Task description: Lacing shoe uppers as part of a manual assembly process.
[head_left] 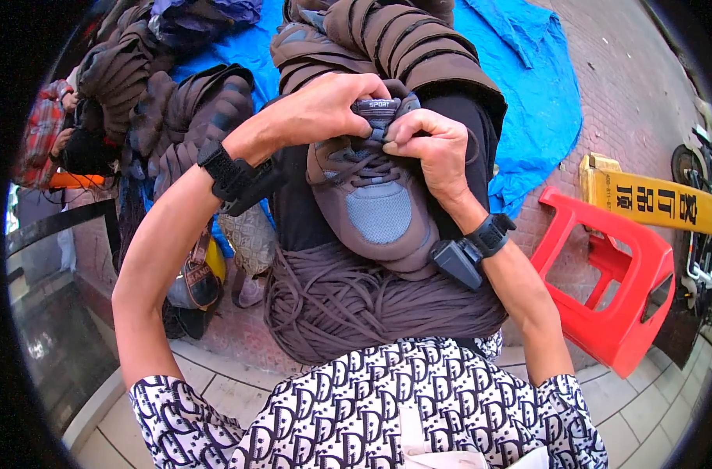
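A brown shoe upper (325, 187) with a grey-blue mesh toe patch lies across my lap, toe toward me. Dark shoelace (365, 168) crosses its front in several rows. My left hand (342, 109) is closed at the far end of the shoe, its fingers gripping the padded tongue (377, 109). Just to the right, my right hand (432, 141) pinches the lace beside the top eyelets, with thumb and forefinger pressed together; the bit between the fingertips is mostly hidden. A thick bundle of loose brown laces (356, 301) rests on my lap below the toe.
Stacked brown shoe uppers (403, 39) lie just beyond my knees, with more piles (200, 117) at left on a blue tarp (540, 117). A red plastic stool (606, 273) and a yellow sign (653, 195) stand at right. Another person's plaid sleeve (47, 133) shows at far left.
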Demonstrator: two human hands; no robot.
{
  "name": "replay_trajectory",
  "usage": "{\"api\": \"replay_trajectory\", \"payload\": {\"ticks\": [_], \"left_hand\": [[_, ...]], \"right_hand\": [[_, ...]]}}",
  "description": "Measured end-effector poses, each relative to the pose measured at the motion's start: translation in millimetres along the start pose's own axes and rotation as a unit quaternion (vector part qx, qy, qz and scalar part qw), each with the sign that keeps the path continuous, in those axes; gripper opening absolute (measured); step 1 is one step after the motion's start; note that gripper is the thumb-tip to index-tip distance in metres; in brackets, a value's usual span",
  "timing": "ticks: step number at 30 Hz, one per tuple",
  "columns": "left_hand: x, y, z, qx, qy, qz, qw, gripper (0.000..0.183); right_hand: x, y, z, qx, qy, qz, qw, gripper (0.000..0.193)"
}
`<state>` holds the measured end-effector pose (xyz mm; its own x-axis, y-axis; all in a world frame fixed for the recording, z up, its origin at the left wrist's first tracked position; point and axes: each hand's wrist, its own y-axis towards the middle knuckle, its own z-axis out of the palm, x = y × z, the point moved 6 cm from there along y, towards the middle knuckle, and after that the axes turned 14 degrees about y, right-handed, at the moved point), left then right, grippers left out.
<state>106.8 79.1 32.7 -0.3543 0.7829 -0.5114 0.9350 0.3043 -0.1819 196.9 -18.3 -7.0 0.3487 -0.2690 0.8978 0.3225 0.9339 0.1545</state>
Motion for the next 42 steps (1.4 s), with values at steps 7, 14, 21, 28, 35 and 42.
{"api": "replay_trajectory", "payload": {"ticks": [7, 14, 21, 28, 35, 42], "left_hand": [[-4, 2, 0, -0.019, 0.019, 0.015, 1.000, 0.040], [-2, 1, -1, 0.006, -0.024, 0.013, 1.000, 0.041], [-3, 0, 0, 0.016, -0.027, 0.009, 0.999, 0.042], [-3, -2, -1, 0.009, -0.036, 0.020, 0.999, 0.041], [-5, -2, -3, 0.021, -0.055, 0.023, 0.998, 0.042], [-9, -3, -4, 0.017, -0.055, 0.033, 0.998, 0.042]], "right_hand": [[-5, 1, -1, -0.007, 0.044, 0.025, 0.999, 0.013], [9, -2, 4, -0.008, -0.103, -0.044, 0.994, 0.010], [12, -1, 9, -0.011, -0.139, -0.045, 0.989, 0.010], [9, -6, 9, -0.072, -0.086, 0.011, 0.994, 0.011], [33, -1, 24, -0.009, -0.323, -0.111, 0.940, 0.011], [31, 2, 17, -0.054, -0.209, 0.018, 0.976, 0.011]]}}
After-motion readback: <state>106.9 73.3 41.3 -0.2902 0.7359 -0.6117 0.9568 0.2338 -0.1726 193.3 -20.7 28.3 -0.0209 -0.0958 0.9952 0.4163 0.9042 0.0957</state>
